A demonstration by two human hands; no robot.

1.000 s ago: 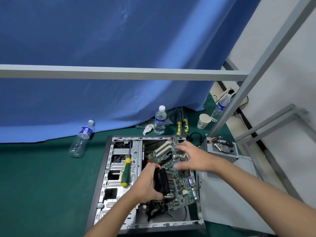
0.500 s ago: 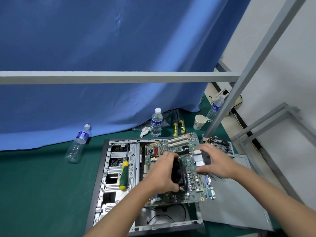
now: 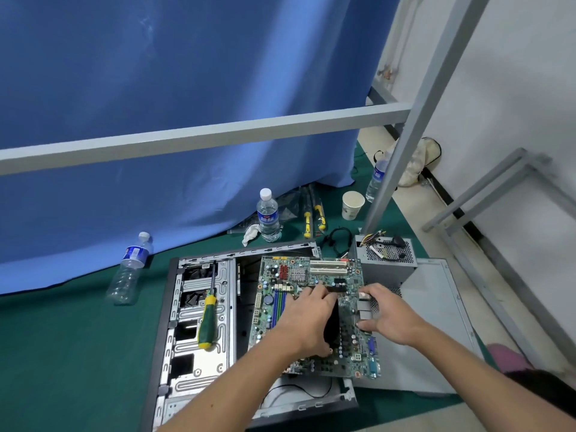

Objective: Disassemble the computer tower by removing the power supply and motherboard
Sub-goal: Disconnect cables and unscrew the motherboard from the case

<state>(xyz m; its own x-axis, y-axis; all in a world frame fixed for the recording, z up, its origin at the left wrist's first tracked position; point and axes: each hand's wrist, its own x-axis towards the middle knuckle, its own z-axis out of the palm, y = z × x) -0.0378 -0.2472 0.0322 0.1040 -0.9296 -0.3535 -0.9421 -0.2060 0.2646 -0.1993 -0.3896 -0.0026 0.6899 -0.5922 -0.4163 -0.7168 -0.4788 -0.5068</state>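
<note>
Left hand (image 3: pixel 307 319) and right hand (image 3: pixel 386 316) both grip the motherboard (image 3: pixel 308 275) above the open case (image 3: pixel 174 307)

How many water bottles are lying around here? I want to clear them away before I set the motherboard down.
3. One bottle leans on the curtain at left, one stands upright behind the case, and one sits partly hidden behind the grey post. More may be hidden.
</note>
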